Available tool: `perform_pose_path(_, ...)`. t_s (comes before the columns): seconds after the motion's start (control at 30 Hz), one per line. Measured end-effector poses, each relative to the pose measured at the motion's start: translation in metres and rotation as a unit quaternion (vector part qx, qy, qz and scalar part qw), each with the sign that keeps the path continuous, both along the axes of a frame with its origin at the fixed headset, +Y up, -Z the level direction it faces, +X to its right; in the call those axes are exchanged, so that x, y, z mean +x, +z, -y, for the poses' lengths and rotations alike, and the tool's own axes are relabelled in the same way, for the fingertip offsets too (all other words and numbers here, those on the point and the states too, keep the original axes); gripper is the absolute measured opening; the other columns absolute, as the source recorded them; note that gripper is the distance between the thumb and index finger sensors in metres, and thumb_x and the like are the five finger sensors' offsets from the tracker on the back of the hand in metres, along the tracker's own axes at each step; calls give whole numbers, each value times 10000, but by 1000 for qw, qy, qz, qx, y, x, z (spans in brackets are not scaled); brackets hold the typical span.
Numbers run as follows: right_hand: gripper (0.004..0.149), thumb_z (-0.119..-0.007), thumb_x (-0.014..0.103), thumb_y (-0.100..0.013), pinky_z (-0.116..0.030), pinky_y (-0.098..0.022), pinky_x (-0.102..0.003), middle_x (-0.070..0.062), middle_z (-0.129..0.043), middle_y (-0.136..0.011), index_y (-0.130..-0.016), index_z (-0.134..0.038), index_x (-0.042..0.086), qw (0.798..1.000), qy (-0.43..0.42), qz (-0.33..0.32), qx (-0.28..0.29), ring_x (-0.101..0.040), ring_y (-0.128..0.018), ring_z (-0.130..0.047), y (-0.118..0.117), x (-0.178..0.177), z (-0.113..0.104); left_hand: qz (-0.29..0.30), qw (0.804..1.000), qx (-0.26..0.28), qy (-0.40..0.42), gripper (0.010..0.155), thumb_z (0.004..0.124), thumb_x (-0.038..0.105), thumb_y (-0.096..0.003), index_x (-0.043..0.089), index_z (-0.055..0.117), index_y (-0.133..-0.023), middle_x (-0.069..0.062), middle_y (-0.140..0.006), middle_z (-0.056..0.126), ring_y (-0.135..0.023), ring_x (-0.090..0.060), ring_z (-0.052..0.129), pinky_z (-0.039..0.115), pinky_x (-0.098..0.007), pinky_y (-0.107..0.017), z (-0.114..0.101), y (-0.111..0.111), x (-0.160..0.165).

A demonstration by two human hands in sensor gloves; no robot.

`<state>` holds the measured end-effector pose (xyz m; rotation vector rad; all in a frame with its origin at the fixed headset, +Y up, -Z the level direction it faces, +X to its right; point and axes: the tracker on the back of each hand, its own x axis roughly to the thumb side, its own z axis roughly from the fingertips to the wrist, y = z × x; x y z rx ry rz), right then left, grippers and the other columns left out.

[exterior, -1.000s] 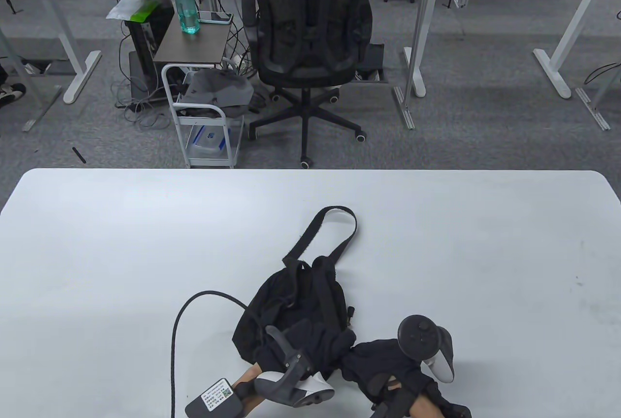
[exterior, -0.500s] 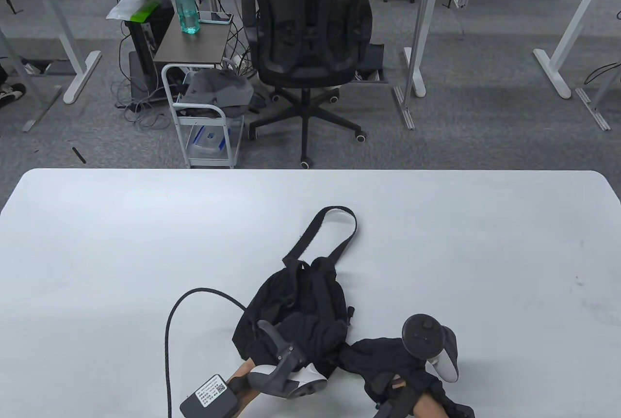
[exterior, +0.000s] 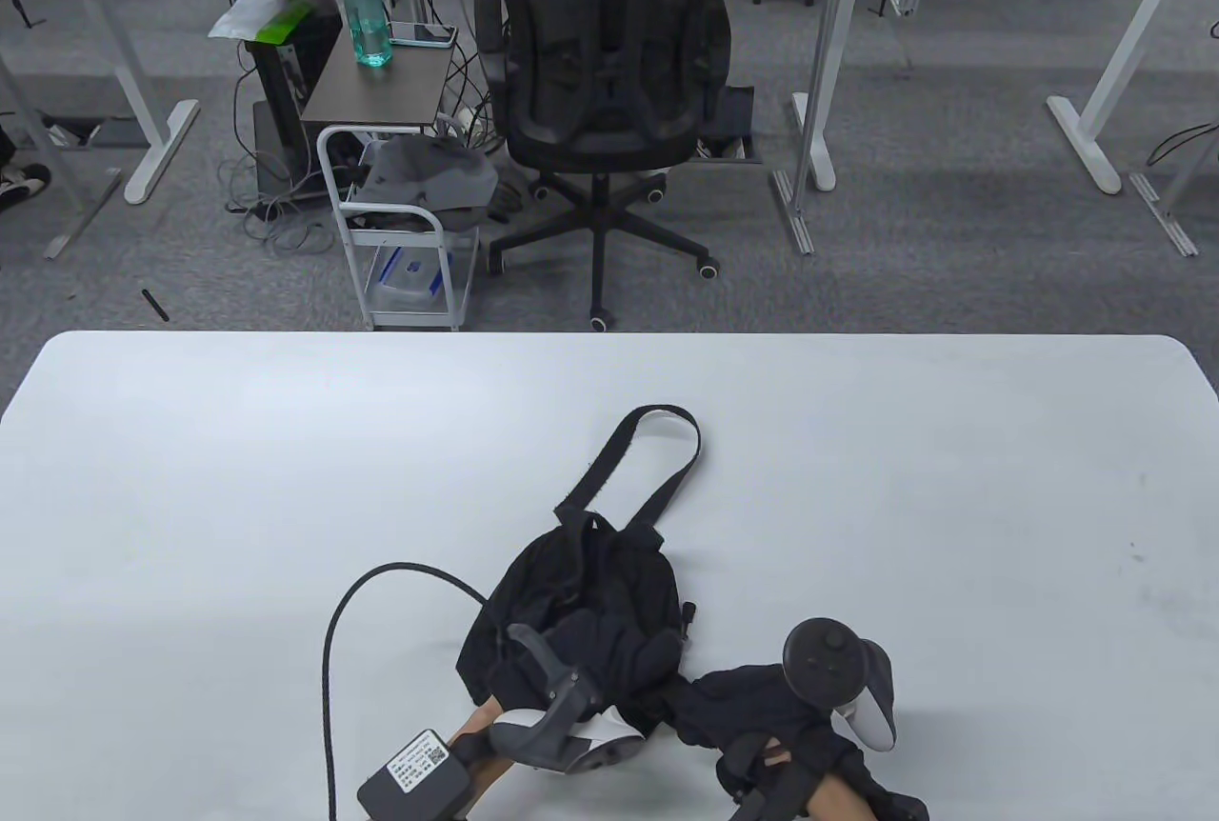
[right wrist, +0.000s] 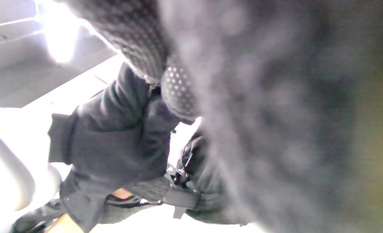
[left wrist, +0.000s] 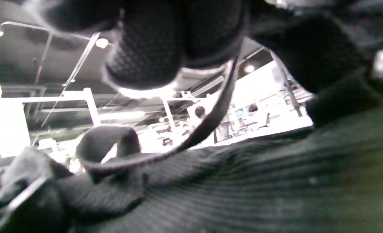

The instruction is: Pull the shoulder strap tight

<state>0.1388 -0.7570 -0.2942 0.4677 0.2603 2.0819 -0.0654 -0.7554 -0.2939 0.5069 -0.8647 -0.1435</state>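
A black bag (exterior: 581,588) lies on the white table (exterior: 190,478) near its front edge. Its wide shoulder strap (exterior: 667,440) loops away toward the far side. My left hand (exterior: 609,664) rests on the bag's near part; whether it grips is hidden. In the left wrist view its fingers (left wrist: 146,48) hang over the bag fabric (left wrist: 243,181), with a thin strap (left wrist: 211,119) and a webbing loop (left wrist: 104,142) below them. My right hand (exterior: 738,711) lies against the bag's near right edge. The right wrist view is blurred and shows a fingertip (right wrist: 178,94) near a buckle (right wrist: 181,176).
A black cable (exterior: 333,650) curves over the table from the pack (exterior: 414,773) on my left wrist. An office chair (exterior: 609,97) and a small cart (exterior: 400,230) stand on the floor beyond the table's far edge.
My left hand and its wrist pack have shifted slightly to the left and further onto the bag. The right hand has barely moved. The strap loop lies as before.
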Motion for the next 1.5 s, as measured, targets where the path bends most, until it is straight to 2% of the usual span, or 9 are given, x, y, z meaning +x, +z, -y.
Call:
perform_pose_path(0.1, 365, -852, 346, -429, -818, -419, -558, -159, -1094, -513, -521, -1037, 45, 1000, -3, -2, -12, -366, -401, -1073, 0, 0, 3, -3, 1000, 18, -5, 644, 552, 452, -324, 308, 601, -950, 133, -504, 981, -431, -127, 1031, 859, -301, -317, -3, 4, 1)
perform_pose_path(0.23, 461, -873, 407, -417, -765, -472, -592, -208, -1028, -661, -651, -986, 26, 1000, 6, 3, -4, -417, -528, -1022, 0, 1, 4, 8, 1000, 29, -2, 642, 557, 458, -329, 299, 600, -949, 139, -509, 981, -433, -116, 1033, 863, -291, -318, -7, 12, 4)
perform_pose_path(0.43, 395, -845, 377, -424, -807, -425, -569, -176, -1081, -537, -536, -1024, 43, 1000, -15, 4, 8, -380, -421, -1064, 3, -5, 2, 36, 998, 42, 0, 644, 563, 456, -323, 294, 606, -944, 131, -510, 985, -434, -124, 1034, 863, -297, -321, -9, 29, 19)
perform_pose_path(0.6, 369, -843, 345, -429, -827, -407, -553, -153, -1095, -493, -508, -1034, 39, 1000, -10, -4, 4, -356, -379, -1076, 1, -4, 1, 42, 999, 25, 0, 646, 540, 453, -320, 318, 593, -950, 133, -514, 978, -445, -126, 1027, 856, -304, -329, -4, 21, 16)
perform_pose_path(0.83, 367, -846, 336, -430, -827, -404, -553, -155, -1099, -482, -502, -1041, 33, 1000, -6, -9, -11, -357, -371, -1078, -1, 1, 3, -2, 1000, 8, -3, 645, 541, 458, -321, 334, 584, -953, 132, -517, 974, -454, -129, 1023, 853, -307, -335, -2, -1, -3)
perform_pose_path(0.97, 377, -865, 353, -425, -796, -443, -573, -180, -1076, -576, -571, -1028, 46, 1000, -2, -9, -14, -390, -457, -1056, 0, 0, 4, -8, 1000, 24, -7, 641, 555, 453, -327, 307, 594, -950, 139, -516, 977, -448, -119, 1029, 860, -296, -331, -6, 4, -2)
perform_pose_path(1.07, 470, -858, 420, -425, -765, -474, -591, -205, -1030, -660, -652, -988, 30, 1000, -1, -4, -8, -416, -530, -1022, 0, 0, 5, 10, 1000, 24, 4, 642, 560, 460, -329, 303, 594, -950, 137, -519, 978, -449, -121, 1029, 860, -295, -332, -10, 11, 1)
perform_pose_path(1.23, 385, -845, 374, -429, -806, -429, -567, -171, -1080, -543, -542, -1021, 51, 1000, -27, 1, 6, -378, -428, -1062, 2, -4, 2, 47, 998, 38, 11, 643, 563, 460, -325, 300, 598, -946, 130, -519, 979, -447, -125, 1029, 859, -298, -332, -14, 30, 17)
perform_pose_path(1.5, 369, -839, 342, -431, -828, -403, -551, -151, -1097, -481, -504, -1037, 39, 1000, -12, -5, 2, -353, -369, -1078, 1, -4, 1, 35, 999, 35, -11, 644, 538, 455, -322, 334, 577, -954, 140, -523, 969, -458, -121, 1022, 854, -302, -341, -3, 17, 15)
